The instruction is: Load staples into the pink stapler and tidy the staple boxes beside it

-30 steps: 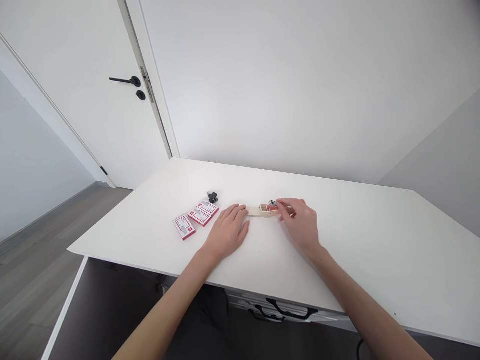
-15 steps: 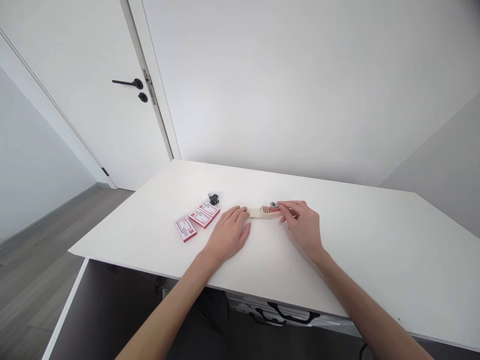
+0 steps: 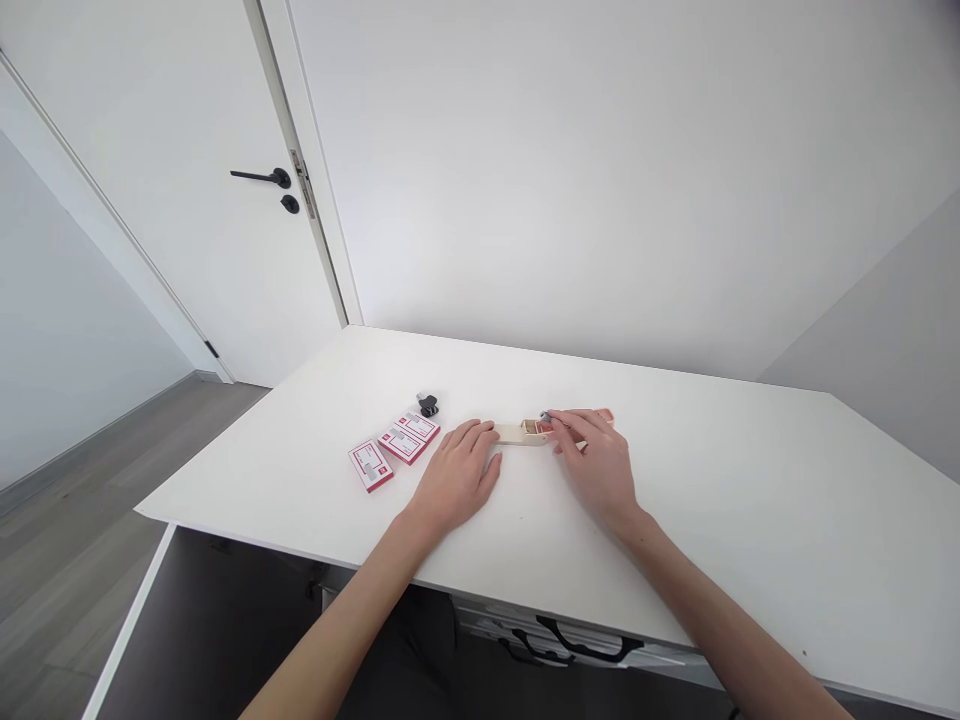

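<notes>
A long, narrow cream holder [image 3: 510, 434] lies on the white tabletop, with small open compartments near its middle. A pink part [image 3: 606, 414] with a rounded end shows past my right fingers; whether it joins the holder is hidden. My left hand [image 3: 459, 470] rests flat over the holder's left end, fingers stretched out and thumb apart. Above the compartments, my right hand [image 3: 600, 465] is closed, pinching a small silver metal piece [image 3: 545, 416], mostly covered by the fingertips. Something reddish lies in the compartment under those fingers.
Several small red-and-white boxes, including the nearest box [image 3: 370, 465], lie left of my left hand. Behind them sits a small black clip-like thing [image 3: 428, 404]. A wall rises behind the tabletop [image 3: 712, 480]. Drawers with black handles [image 3: 589, 640] are below its front edge.
The silver piece in my right hand has shifted slightly left and turned, and the pink rounded end shows more. My left hand stays on the holder. The view has tilted slightly.
</notes>
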A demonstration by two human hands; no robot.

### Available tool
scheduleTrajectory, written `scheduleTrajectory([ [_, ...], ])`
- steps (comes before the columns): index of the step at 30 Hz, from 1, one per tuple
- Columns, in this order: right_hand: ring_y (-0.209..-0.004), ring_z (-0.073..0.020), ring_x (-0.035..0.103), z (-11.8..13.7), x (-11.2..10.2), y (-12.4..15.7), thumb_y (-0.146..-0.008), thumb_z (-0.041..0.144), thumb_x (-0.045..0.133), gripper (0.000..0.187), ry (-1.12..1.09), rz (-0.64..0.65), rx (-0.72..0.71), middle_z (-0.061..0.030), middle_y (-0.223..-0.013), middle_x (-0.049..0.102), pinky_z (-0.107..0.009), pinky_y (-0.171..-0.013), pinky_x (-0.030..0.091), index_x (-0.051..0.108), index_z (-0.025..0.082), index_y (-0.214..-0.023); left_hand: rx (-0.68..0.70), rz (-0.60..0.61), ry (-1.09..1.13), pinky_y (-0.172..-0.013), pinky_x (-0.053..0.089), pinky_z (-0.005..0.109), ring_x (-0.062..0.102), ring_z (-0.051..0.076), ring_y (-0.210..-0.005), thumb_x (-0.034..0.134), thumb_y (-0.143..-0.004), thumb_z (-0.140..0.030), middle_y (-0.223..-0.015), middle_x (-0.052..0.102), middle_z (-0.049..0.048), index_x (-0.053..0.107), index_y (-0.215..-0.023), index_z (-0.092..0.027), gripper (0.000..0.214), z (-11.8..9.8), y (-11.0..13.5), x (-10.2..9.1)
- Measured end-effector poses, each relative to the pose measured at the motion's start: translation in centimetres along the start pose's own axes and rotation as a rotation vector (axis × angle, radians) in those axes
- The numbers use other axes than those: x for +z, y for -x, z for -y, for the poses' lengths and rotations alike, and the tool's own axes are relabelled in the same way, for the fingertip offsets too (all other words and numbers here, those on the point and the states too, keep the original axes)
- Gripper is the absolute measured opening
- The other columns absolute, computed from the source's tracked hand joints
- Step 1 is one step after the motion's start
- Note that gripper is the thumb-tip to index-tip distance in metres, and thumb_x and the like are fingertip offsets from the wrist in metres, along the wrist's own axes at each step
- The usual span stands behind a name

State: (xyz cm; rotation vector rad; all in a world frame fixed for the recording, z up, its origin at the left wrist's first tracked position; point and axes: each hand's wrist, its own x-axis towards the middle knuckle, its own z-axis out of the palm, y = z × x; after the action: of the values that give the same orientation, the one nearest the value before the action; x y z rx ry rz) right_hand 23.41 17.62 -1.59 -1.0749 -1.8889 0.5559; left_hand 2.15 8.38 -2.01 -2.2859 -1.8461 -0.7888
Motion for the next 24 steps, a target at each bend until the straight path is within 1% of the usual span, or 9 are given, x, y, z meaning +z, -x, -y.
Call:
scheduleTrajectory([
  [3,-0.079,-0.0217,0.074,-0.1,0.2,0.2,-0.106,0.050,0.047,0.038,0.058,-0.019,-0.031,-0.0069,-0.119,0.074,-0.043,-0.078,0.056,0.079,0.030,-0.110,-0.003,0.008,-0.008,-0.114,0.050,0.052,0.056,0.031,-0.141,0.046,-0.107,-0.032,-0.146,0.064,0.0127,0.060,-0.128,-0.020,0.028,0.0,0.0,0.0],
  [6,-0.080,-0.0213,0.074,-0.2,0.2,0.1,-0.106,0.050,0.047,0.038,0.067,-0.045,-0.047,-0.0079,-0.120,0.072,-0.041,-0.073,0.056,0.079,0.029,-0.109,0.001,-0.002,-0.007,-0.113,0.051,0.052,0.056,0.031,-0.140,0.045,-0.107,-0.031,-0.145,0.064,0.0117,0.059,-0.129,-0.021,0.028,0.0,0.1,0.0],
  [10,-0.077,-0.0195,0.073,-0.1,-0.4,-0.3,-0.104,0.050,0.050,0.035,0.060,-0.174,-0.034,-0.0099,-0.124,0.069,-0.036,-0.063,0.054,0.075,0.026,-0.110,0.003,-0.011,0.000,-0.114,0.050,0.052,0.056,0.030,-0.140,0.045,-0.107,-0.031,-0.145,0.064,0.0118,0.059,-0.129,-0.021,0.028,0.0,0.1,-0.1],
  [13,-0.067,-0.0154,0.067,-0.2,-1.1,-0.9,-0.103,0.047,0.051,0.032,0.068,-0.283,0.012,-0.0109,-0.129,0.067,-0.037,-0.065,0.054,0.072,0.024,-0.110,0.003,-0.005,0.000,-0.114,0.050,0.051,0.056,0.030,-0.140,0.046,-0.106,-0.030,-0.145,0.064,0.0115,0.059,-0.129,-0.021,0.028,0.1,0.1,-0.2],
  [16,-0.058,-0.0131,0.059,-0.7,-1.8,-1.3,-0.101,0.050,0.054,0.033,0.018,-0.329,0.126,-0.0126,-0.131,0.068,-0.039,-0.069,0.054,0.069,0.023,-0.113,0.000,-0.002,-0.002,-0.114,0.050,0.051,0.057,0.030,-0.139,0.047,-0.105,-0.028,-0.144,0.065,0.0115,0.058,-0.130,-0.020,0.028,0.1,0.1,-0.2],
  [18,-0.058,-0.0144,0.059,-1.1,-2.0,-1.5,-0.099,0.055,0.057,0.037,-0.096,-0.296,0.241,-0.0128,-0.128,0.071,-0.038,-0.064,0.054,0.067,0.023,-0.115,0.000,-0.007,-0.002,-0.113,0.051,0.052,0.058,0.031,-0.138,0.048,-0.105,-0.027,-0.144,0.066,0.0118,0.059,-0.130,-0.021,0.028,0.1,0.1,-0.3],
  [21,-0.061,-0.0178,0.065,-1.6,-2.1,-1.8,-0.093,0.062,0.064,0.045,-0.347,-0.178,0.422,-0.0117,-0.118,0.077,-0.033,-0.052,0.051,0.066,0.022,-0.113,0.002,-0.018,0.003,-0.113,0.051,0.053,0.059,0.030,-0.138,0.047,-0.104,-0.027,-0.144,0.066,0.0122,0.059,-0.130,-0.021,0.029,0.2,0.1,-0.2],
  [23,-0.068,-0.0203,0.069,-1.7,-2.0,-1.9,-0.091,0.063,0.067,0.046,-0.490,-0.106,0.480,-0.0120,-0.113,0.079,-0.032,-0.051,0.052,0.067,0.021,-0.110,0.001,-0.023,0.006,-0.113,0.051,0.053,0.058,0.030,-0.138,0.047,-0.104,-0.027,-0.144,0.066,0.0122,0.059,-0.131,-0.022,0.030,0.3,0.2,-0.1],
  [24,-0.072,-0.0213,0.070,-1.7,-2.0,-2.0,-0.090,0.064,0.068,0.047,-0.541,-0.080,0.479,-0.0125,-0.111,0.080,-0.033,-0.053,0.054,0.068,0.021,-0.109,0.000,-0.025,0.008,-0.113,0.051,0.054,0.058,0.030,-0.139,0.047,-0.104,-0.027,-0.144,0.066,0.0123,0.058,-0.131,-0.022,0.030,0.3,0.2,0.0],
])
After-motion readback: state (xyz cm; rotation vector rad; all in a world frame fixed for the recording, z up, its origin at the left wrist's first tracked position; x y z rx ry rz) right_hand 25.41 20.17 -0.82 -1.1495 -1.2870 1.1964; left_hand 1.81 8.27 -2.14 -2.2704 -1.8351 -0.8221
